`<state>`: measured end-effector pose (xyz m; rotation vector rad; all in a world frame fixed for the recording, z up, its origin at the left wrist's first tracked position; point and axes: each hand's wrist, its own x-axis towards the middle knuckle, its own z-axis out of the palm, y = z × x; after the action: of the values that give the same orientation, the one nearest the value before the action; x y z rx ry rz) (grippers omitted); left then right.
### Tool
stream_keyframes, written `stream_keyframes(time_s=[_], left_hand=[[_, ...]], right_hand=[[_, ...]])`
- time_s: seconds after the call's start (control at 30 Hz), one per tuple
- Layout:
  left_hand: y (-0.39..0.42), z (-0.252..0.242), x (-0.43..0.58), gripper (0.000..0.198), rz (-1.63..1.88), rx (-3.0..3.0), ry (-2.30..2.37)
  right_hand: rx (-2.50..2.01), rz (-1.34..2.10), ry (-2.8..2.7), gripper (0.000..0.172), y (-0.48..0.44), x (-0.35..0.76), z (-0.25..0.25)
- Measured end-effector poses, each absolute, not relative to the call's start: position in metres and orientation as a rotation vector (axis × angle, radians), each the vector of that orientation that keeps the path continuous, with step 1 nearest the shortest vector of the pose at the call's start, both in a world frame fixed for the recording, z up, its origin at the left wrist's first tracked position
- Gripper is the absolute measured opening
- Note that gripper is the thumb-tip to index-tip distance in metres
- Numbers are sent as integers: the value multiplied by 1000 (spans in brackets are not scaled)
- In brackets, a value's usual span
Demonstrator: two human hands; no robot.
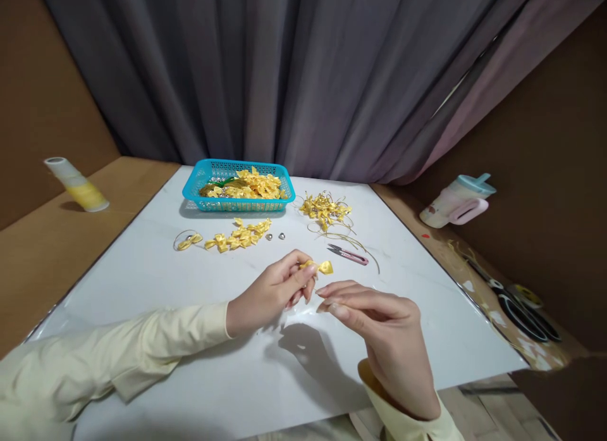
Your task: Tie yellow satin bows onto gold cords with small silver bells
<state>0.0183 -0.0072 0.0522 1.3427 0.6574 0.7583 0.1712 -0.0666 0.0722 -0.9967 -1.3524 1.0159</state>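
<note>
Right hand: the hand (389,317), in a cream sleeve (412,412), was right of the lower centre of the frame, thumb and fingertips together; whether they pinched anything thin I cannot tell.
Left hand: the hand (270,292), reaching in from the lower left, was clamped on a yellow satin bow, just beside the right fingertips.
Held bow: the yellow satin bow (325,267) stuck out from the left fingertips, near the centre of the frame, above the white tabletop (142,257).
Scissors: black-handled scissors (519,311) lay at the lower right, beyond the tabletop's edge.
Snips: pink-handled thread snips (348,254) lay right of centre, near the loose cords (353,240).
Looped bow: left of centre, a bow (190,241) lay with a thin cord loop.
Loose bows: a cluster of yellow bows (244,235) lay just above the left hand, two silver-coloured charms (275,236) to its right.
Corded pile: yellow bows tangled with cords (325,208) lay right of the basket.
Basket: the blue plastic basket (237,205), upper centre, held many more bows and something green.
Cup: a lidded cup (441,204) with a pink handle stood at the right.
Spool: a tube wound with yellow (83,191) stood at the left.
Backdrop: a grey-purple curtain (265,68) filled the upper frame.
</note>
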Motion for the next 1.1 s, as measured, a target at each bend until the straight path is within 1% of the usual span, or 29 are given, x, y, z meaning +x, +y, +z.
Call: stream_keyframes(time_s=[0.17,0.4,0.6,0.7,0.8,0.93,1.1], left_hand=[[-6,55,18,24,726,1347,654],[-3,56,17,24,681,1196,653],[-1,50,15,22,675,1347,681],[0,43,13,23,651,1390,687],[3,33,13,23,631,1348,721],[5,20,13,21,624,1150,728],[5,12,14,17,643,878,640]], right_hand=[[-981,1000,-1243,11,-73,169,67],[-1003,1021,-1161,11,-74,171,60],[-1087,1094,-1144,12,-76,176,60],[-1125,1111,-1154,8,-74,180,59],[-1256,1084,-1149,2,-70,185,55],[-1474,1081,-1071,20,-67,190,48],[-1443,1147,-1084,15,-67,191,43]])
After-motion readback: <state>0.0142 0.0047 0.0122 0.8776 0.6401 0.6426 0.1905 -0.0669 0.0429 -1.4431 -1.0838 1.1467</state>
